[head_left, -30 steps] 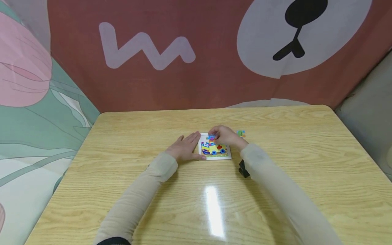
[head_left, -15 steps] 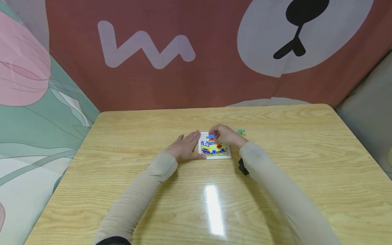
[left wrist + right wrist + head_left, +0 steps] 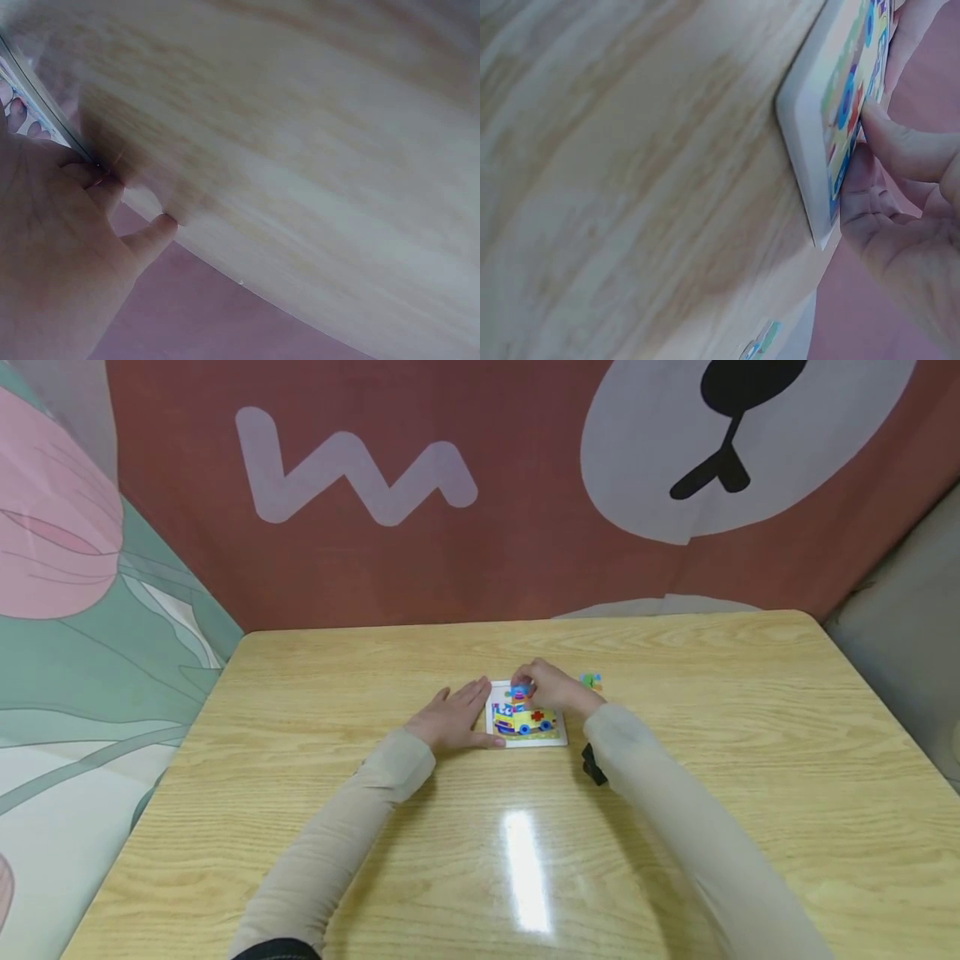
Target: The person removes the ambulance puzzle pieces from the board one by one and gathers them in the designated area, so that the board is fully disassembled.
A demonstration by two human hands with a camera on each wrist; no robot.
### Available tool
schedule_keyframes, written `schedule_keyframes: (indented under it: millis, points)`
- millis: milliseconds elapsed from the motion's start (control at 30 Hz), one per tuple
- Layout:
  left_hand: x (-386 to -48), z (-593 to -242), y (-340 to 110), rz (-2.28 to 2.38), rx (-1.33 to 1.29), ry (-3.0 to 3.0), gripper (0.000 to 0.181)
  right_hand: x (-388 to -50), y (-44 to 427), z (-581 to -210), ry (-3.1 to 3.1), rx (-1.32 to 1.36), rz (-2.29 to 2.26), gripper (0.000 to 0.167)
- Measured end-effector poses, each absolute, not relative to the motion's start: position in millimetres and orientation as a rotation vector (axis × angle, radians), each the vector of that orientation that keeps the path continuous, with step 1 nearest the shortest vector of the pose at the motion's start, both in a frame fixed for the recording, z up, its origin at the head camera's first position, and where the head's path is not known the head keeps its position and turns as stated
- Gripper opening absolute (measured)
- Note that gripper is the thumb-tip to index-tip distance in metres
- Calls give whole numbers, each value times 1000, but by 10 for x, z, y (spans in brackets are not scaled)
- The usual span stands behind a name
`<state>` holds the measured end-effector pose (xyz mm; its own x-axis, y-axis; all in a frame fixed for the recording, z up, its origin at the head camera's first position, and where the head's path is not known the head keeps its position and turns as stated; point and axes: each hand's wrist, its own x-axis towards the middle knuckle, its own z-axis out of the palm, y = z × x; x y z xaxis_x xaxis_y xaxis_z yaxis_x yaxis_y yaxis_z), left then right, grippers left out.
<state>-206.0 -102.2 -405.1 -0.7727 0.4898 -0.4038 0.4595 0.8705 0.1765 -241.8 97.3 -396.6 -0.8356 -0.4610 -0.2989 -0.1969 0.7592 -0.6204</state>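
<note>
A white-framed jigsaw tray point(image 3: 538, 744) lies on the table and shows a yellow ambulance with a red cross. My left hand point(image 3: 452, 720) rests along its left edge, fingers stretched out and thumb on the near left corner. Over the upper part of the picture, my right hand point(image 3: 551, 687) pinches a blue and red puzzle piece point(image 3: 518, 692) between thumb and fingers. In the right wrist view, the fingertips point(image 3: 870, 112) are down at the picture, and the piece is mostly hidden. The left wrist view has my left hand point(image 3: 60, 240) against the tray's side.
A loose green and blue puzzle piece point(image 3: 591, 680) lies on the table just right of the tray, behind my right wrist. The wooden table point(image 3: 375, 877) ends at a reddish-brown patterned backdrop point(image 3: 420, 577). A black device point(image 3: 593, 766) sits under my right wrist.
The head view has shifted slightly. Both hands stay almost where they were, the right with the puzzle piece at the tray's upper part and the left at its edge.
</note>
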Motion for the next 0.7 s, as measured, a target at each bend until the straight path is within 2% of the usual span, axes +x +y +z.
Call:
schedule_keyframes:
  millis: [300, 700]
  points:
    - [-2056, -4022, -1021, 94, 692, 2598, 100, -2458, 998, -4019, 2522, -533, -843, 33]
    - [-2067, -4052, -1015, 84, 699, 2597, 100, -2405, 988, -3984, 2522, -485, -836, 37]
